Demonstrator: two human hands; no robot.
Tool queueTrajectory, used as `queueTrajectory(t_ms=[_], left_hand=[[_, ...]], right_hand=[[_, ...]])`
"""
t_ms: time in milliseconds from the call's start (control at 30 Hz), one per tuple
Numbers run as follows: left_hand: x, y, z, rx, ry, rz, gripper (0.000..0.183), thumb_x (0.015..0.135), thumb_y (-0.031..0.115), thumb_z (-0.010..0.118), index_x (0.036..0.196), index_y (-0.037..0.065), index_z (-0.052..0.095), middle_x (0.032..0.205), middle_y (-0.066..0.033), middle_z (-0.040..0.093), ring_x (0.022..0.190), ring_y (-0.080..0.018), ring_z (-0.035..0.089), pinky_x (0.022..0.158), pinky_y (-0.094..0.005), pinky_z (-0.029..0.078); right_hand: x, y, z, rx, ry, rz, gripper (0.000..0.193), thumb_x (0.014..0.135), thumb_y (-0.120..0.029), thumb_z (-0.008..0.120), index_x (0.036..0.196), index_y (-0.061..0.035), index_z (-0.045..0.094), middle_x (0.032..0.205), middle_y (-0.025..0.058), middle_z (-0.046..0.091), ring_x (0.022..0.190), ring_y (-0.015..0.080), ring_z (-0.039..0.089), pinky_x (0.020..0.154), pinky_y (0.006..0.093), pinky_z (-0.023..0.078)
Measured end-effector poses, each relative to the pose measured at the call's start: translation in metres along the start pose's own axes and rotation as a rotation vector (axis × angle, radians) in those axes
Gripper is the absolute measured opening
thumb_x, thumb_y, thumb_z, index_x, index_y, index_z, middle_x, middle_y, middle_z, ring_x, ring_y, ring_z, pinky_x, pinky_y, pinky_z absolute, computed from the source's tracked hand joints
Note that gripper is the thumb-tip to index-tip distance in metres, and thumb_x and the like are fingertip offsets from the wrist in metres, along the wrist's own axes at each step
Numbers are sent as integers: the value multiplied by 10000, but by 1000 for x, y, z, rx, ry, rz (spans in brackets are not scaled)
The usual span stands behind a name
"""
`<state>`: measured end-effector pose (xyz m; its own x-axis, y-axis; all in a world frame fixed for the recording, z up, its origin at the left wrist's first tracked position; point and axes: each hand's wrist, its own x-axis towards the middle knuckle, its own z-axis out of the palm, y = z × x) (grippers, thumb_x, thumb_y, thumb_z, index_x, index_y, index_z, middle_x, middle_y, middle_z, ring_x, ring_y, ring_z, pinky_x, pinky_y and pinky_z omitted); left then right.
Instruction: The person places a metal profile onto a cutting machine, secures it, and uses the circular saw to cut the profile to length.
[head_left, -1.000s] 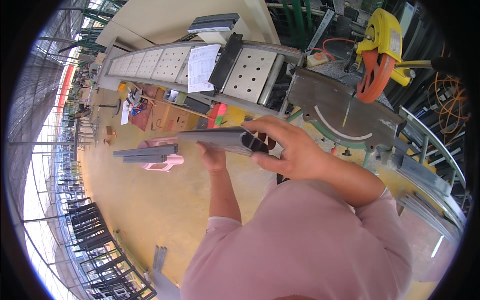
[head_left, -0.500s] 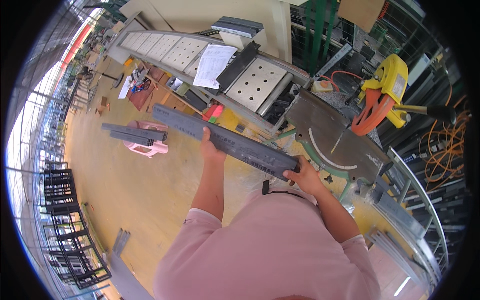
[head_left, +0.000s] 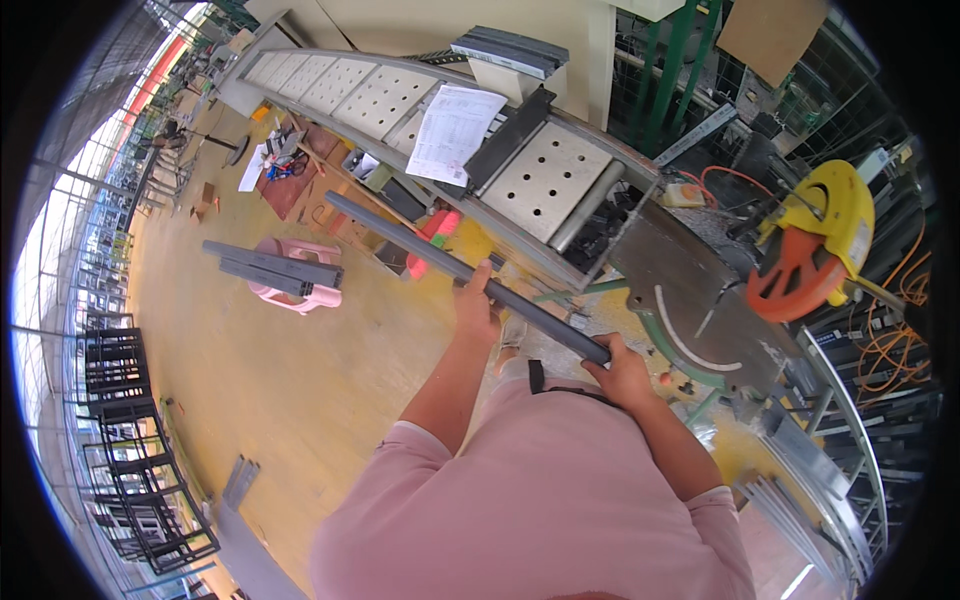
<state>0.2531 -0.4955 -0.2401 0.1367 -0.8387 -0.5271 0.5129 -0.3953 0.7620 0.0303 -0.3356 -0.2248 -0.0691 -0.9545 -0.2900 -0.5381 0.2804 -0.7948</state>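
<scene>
A long dark grey metal profile (head_left: 530,308) is held slantwise in front of my waist, its far end up to the left, with a narrow side facing up. My left hand (head_left: 478,300) grips it near the middle, thumb lying along the top. Around its near right end, my right hand (head_left: 622,372) is closed. Just beyond the right hand stands a mitre saw with a dark round table (head_left: 690,290) and a yellow and orange blade guard (head_left: 815,245). To the left, a few similar grey profiles (head_left: 275,268) lie across a pink plastic stool (head_left: 325,297).
A conveyor bench with perforated plates (head_left: 548,170) runs away to the upper left, carrying paper sheets (head_left: 455,132) and a black bar (head_left: 510,140). More profiles (head_left: 510,50) rest behind it. Black metal frames (head_left: 125,400) stand far left. A curved metal rail (head_left: 850,400) borders the right.
The profile has been turned about its length, so its broad printed face no longer shows. My left hand has shifted right along with it, and the saw appears farther right in view.
</scene>
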Motion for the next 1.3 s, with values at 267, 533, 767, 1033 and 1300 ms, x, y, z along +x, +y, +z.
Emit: queueTrajectory(t_ms=[267,533,767,1033,1300], left_hand=[[168,71,-38,80,139,138,332,826,182,699,1087,113,508,857,4,540,709,-123,550,543,-313,492],[351,171,-106,660,273,274,772,686,194,760,1280,-122,381,1225,-202,555,1100,-294,569,935,-382,456],[453,255,-59,1465,345,352,821,594,308,742,1240,-94,433,1229,-278,552,1150,-393,557,972,-433,457],[543,262,-11,1684,286,514,800,623,357,730,1232,-72,440,1263,-252,520,1170,-396,532,975,-461,458],[571,255,16,1773,332,410,803,624,375,737,1263,0,427,1306,-175,489,1226,-339,475,957,-528,443]], right_hand=[[136,-68,79,-72,-140,66,389,817,-239,677,1151,-76,562,1061,194,656,971,382,630,838,443,493],[173,-38,102,-118,-28,352,345,839,-229,627,1147,-76,599,1104,178,659,983,357,641,850,432,497],[71,136,159,-491,-42,270,333,816,-227,624,1063,-2,627,973,208,681,915,370,661,788,417,521],[-18,117,184,159,204,866,241,826,-189,583,1010,-41,629,774,100,648,612,195,657,490,343,503],[2,55,179,395,349,1118,228,842,-166,546,1028,-59,622,772,72,636,601,165,623,501,310,482]])
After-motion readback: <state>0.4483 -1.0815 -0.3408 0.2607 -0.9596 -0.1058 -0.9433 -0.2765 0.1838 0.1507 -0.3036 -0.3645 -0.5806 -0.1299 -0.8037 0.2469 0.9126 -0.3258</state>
